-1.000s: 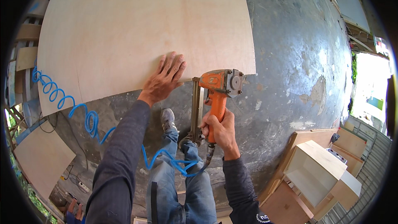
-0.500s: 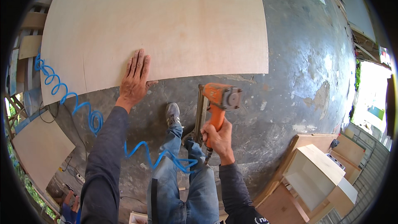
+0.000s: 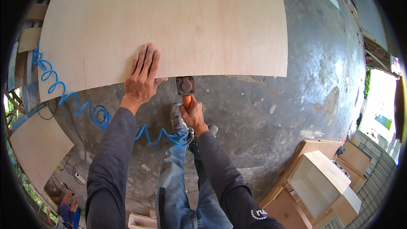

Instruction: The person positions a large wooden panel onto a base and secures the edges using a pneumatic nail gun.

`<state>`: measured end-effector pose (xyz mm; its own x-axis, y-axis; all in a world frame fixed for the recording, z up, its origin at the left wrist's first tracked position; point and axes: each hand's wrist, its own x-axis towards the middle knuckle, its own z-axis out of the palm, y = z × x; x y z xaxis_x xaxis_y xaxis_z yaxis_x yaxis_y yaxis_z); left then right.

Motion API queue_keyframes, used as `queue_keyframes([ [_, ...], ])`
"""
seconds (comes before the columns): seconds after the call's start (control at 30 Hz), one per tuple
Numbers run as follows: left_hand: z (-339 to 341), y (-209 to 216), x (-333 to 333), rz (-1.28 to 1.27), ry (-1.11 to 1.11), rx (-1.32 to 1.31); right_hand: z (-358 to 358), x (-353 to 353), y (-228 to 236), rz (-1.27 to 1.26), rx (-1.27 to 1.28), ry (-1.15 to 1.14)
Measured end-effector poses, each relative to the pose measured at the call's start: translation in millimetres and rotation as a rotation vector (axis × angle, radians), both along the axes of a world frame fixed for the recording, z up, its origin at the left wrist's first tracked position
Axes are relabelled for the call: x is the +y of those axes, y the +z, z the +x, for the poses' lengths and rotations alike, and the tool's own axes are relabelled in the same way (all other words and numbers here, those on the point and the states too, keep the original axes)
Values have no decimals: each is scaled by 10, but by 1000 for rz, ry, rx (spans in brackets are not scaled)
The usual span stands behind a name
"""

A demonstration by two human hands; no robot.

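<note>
A large pale plywood sheet (image 3: 203, 25) fills the upper part of the view. My left hand (image 3: 142, 78) lies flat near its front edge, fingers stretched out over the wood and thumb out to the right. Just right of it, my right hand (image 3: 194, 114) is wrapped round the handle of an orange pneumatic nail gun (image 3: 186, 86). The gun's dark end cap faces up, beside the sheet's front edge; its nose is hidden. From the gun, a coiled blue air hose (image 3: 98, 114) runs left across my forearm's line to the sheet's left corner.
Grey concrete floor (image 3: 313, 55) stretches to the right. White-lined wooden cabinet boxes (image 3: 318, 182) stand at the lower right. A smaller plywood panel (image 3: 40, 148) leans at the left, near a power strip (image 3: 79, 178). Another person's arms (image 3: 68, 208) show at the lower left.
My right hand has brought the nail gun left and forward, from beside my right leg to the sheet's front edge. My left hand stays flat on the sheet.
</note>
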<state>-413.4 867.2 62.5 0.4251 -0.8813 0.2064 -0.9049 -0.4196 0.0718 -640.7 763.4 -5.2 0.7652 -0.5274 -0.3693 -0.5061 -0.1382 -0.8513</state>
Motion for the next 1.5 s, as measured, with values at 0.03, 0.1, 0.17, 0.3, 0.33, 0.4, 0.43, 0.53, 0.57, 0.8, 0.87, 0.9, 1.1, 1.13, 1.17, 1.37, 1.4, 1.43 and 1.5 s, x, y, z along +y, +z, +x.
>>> queue_keyframes([
  [0.03, -29, 2, 11, 14, 2, 5, 32, -8, -4, 18, 22, 11],
  [0.1, -65, 3, 16, 42, 16, 6, 80, -22, 5, 41, 50, 29],
  [0.17, -46, -2, 28, 36, 19, 6, 104, -46, 13, 44, 68, 27],
  [0.3, -14, -31, 30, 12, 15, 9, -46, 2, 55, 27, 117, 5],
  [0.33, -18, -37, 45, 27, 22, -1, -93, 39, 70, 72, 123, -27],
  [0.4, -52, -51, 45, 51, 29, -13, -48, 16, 79, -1, 67, -8],
  [0.43, -17, -56, 36, 43, 22, -11, -9, -5, 71, -38, 40, 1],
  [0.53, 3, -23, 3, 22, -1, 14, 43, -10, 128, 14, 89, -31],
  [0.57, -16, -16, -9, 17, -5, 23, 47, 7, 143, 14, 86, -43],
  [0.8, -21, -36, 29, 16, 0, 18, -181, 271, 957, 455, 26, -460],
  [0.87, -36, -69, 27, 19, 4, 20, -310, 219, 1300, 532, -44, -538],
  [0.9, -45, -78, 29, 22, 5, 21, -337, 156, 1480, 556, -56, -538],
  [1.1, -40, -93, 30, -13, 1, 43, -205, -281, 2237, 603, -142, -492],
  [1.13, -44, -99, 33, -10, 3, 45, -167, -325, 2227, 591, -127, -477],
  [1.17, -51, -106, 39, -6, 6, 48, -135, -366, 2219, 580, -112, -460],
  [1.37, -42, -66, 23, 11, 4, 64, -25, -500, 2121, 603, -103, -406],
  [1.4, -40, -67, 27, 16, 5, 64, -18, -493, 2102, 606, -106, -404],
  [1.43, -52, -80, 29, 10, 4, 60, -19, -489, 2080, 610, -109, -402],
  [1.5, -51, -99, 16, -8, 3, 48, -69, -474, 2000, 609, -93, -399],
])
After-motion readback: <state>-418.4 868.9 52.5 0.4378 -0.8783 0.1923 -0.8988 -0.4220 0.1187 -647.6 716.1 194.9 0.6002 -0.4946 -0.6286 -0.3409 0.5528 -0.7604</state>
